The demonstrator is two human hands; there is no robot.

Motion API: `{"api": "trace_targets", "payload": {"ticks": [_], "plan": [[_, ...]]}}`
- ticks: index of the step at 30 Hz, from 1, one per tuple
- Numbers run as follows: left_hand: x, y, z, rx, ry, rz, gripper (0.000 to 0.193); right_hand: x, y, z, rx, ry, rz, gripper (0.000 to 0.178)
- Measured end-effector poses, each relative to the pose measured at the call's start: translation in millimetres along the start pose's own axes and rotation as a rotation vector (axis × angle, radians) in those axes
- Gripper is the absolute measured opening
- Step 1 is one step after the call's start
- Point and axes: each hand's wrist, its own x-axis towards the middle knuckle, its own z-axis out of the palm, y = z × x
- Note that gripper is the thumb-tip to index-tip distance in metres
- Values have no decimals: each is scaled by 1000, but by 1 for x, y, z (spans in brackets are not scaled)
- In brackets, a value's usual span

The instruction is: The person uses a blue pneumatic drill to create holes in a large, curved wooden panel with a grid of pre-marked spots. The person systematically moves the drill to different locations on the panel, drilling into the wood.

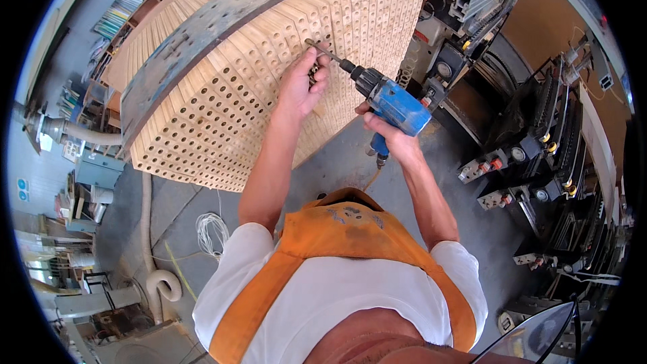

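Observation:
My right hand [394,136] is wrapped round the handle of a blue power driver [403,108]. From its dark nose a long thin bit [330,54] points up and left, toward my left hand [301,86]. The left fingers are curled, with thumb and fingertips close to the bit's end; small brass-coloured metal pieces [313,75] show inside them. Just beyond is a large block of stacked pale wooden strips [269,54], its face covered in rows of round holes. Holes at the lower left look dark-lined; those farther right look bare wood.
A worn dark board [195,47] lies on top of the wooden stack. From the driver's handle a thin hose [372,178] runs down. Black machinery [539,155] stands along the right. On the left floor are a coiled white cable [212,232] and a thick grey hose [148,229].

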Motion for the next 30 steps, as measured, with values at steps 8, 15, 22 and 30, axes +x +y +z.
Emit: {"api": "trace_targets", "payload": {"ticks": [8,15,22,30], "plan": [[-34,-61,-54,-25,66,-324,20,0,-1,7,-232,-21,-25,31],[-53,-100,-70,-105,141,-480,23,2,2,7,-344,-67,-67,32],[-71,-82,-55,18,31,-476,18,1,8,6,-361,-48,-95,31],[-41,-23,-31,223,175,-12,22,1,0,11,-103,-35,-42,30]]}}
